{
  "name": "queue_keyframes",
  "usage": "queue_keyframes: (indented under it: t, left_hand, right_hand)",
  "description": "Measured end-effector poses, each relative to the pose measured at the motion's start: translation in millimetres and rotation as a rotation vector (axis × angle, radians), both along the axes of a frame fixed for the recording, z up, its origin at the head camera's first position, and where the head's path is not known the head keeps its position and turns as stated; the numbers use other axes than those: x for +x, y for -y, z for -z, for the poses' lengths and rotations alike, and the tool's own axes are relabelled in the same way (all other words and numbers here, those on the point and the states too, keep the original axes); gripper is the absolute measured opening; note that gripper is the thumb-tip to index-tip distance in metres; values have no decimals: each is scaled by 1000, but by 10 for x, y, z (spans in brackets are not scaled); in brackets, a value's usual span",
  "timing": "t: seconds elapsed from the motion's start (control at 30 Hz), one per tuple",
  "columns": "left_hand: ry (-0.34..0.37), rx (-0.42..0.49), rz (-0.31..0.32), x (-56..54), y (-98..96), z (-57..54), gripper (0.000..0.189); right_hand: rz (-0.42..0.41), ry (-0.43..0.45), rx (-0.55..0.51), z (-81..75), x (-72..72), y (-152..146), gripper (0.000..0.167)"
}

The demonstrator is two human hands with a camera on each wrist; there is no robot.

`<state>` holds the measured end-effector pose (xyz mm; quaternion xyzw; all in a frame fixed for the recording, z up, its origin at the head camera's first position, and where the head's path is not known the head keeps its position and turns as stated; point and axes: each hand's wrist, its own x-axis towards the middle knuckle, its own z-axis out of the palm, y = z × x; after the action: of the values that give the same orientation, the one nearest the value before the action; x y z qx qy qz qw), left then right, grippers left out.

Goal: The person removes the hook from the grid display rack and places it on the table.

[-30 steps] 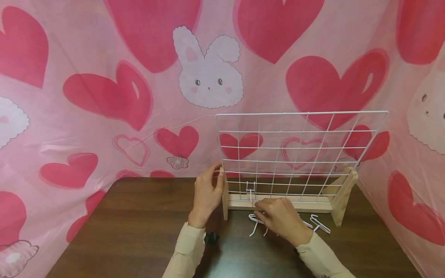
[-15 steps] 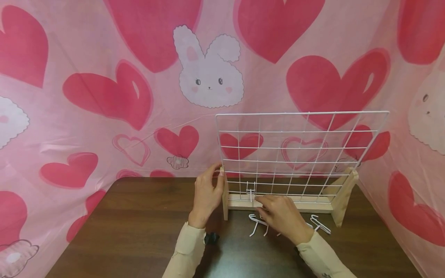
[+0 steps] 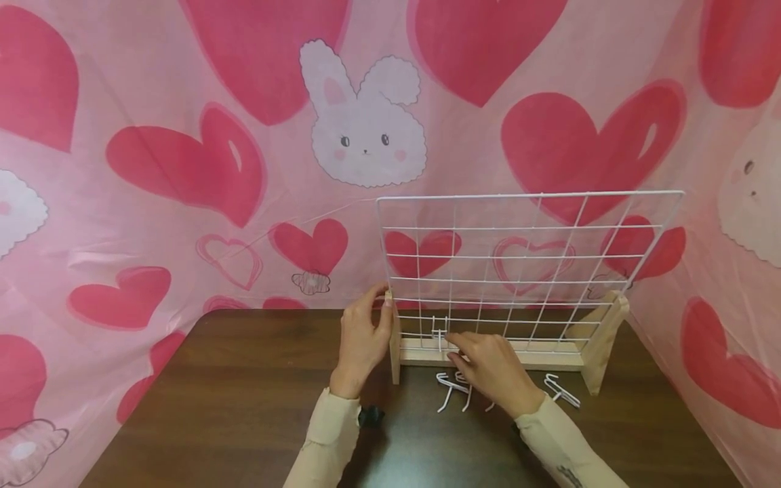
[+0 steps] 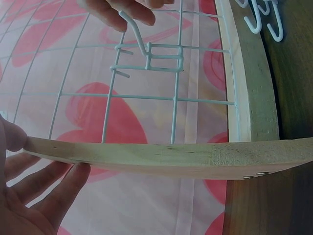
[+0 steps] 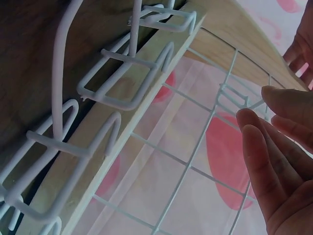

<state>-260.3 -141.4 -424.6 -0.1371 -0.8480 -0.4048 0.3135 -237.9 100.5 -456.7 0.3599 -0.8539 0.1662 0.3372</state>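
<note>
My left hand [image 3: 363,335] grips the top of the wooden left side panel [image 4: 146,154], thumb on one side and fingers on the other. The panel supports a white wire grid rack [image 3: 531,255]. A white wire hook [image 4: 151,58] hangs low on the left part of the grid, its prong sticking out. At that hook is my right hand [image 3: 491,366], fingers fairly straight, with fingertips [image 5: 252,134] close about the prong and a gap between them. Whether they touch it is hard to tell.
More white wire hooks [image 3: 453,390] lie on the dark wooden table [image 3: 256,407] before the rack, partly behind my right hand. Another hook [image 3: 561,391] lies near the right side panel [image 3: 604,346]. A pink heart-print cloth [image 3: 183,68] hangs behind.
My right hand has moved up a little, from below the hanging hook to beside it, uncovering more of the loose hooks. My left hand stays on the panel.
</note>
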Motion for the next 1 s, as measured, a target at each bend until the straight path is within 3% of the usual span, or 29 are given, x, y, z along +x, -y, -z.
queue_keyframes:
  t: [0.6, 1.0]
  left_hand:
    - [-6, 2, -1, 13, 9, 11, 28]
    - [28, 6, -1, 14, 0, -12, 28]
  right_hand:
    - [6, 3, 3, 66, -96, 120, 31]
    - [3, 26, -15, 72, -150, 166, 27]
